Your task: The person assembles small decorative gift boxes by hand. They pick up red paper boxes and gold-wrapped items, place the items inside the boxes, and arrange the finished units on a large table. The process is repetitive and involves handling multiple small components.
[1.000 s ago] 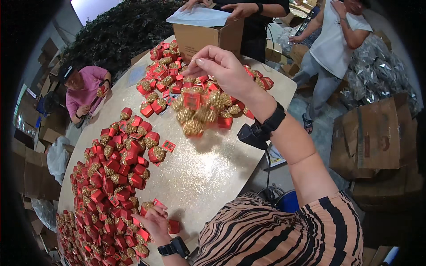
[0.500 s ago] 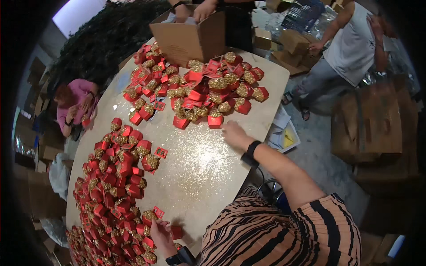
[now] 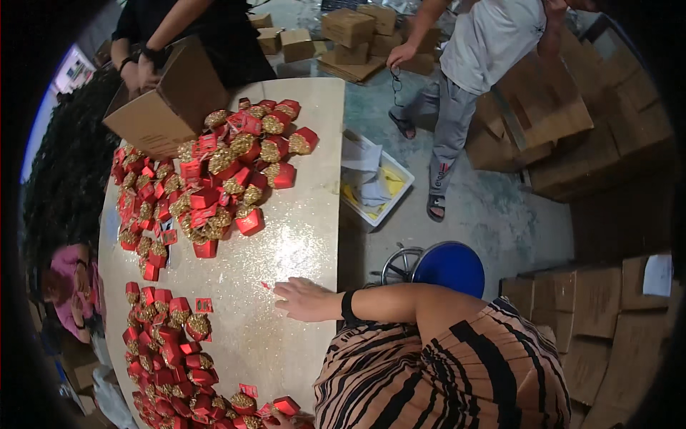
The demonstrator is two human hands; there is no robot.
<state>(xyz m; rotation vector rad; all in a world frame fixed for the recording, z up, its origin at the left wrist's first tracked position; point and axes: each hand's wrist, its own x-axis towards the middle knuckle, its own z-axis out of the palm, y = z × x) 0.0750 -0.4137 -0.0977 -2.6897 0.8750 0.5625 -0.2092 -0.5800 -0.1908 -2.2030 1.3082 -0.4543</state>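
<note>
My right hand (image 3: 306, 299) lies palm down over the glitter-strewn table (image 3: 239, 336), fingers stretched out and holding nothing I can see. Just off its fingertips is a tiny red scrap (image 3: 265, 285). At the bottom edge, my left hand (image 3: 281, 422) is mostly cut off, so its grip is hidden. It is beside a red ornament (image 3: 287, 405) at the near end of a large pile of red, faceted ornaments with gold glittery tops (image 3: 171, 350). A second pile of such ornaments (image 3: 214, 189) covers the far part of the table.
Across the table a person in black reaches into an open cardboard box (image 3: 161, 107). Someone in pink (image 3: 70, 279) is at the left. To the right stand a blue round stool (image 3: 449, 268), a white bin (image 3: 386, 196), a person holding glasses (image 3: 396, 86), and stacked cartons (image 3: 586, 314).
The view has swung to the right. My right hand has drawn back from the far pile to the bare tabletop. My left hand has slipped mostly below the picture's edge.
</note>
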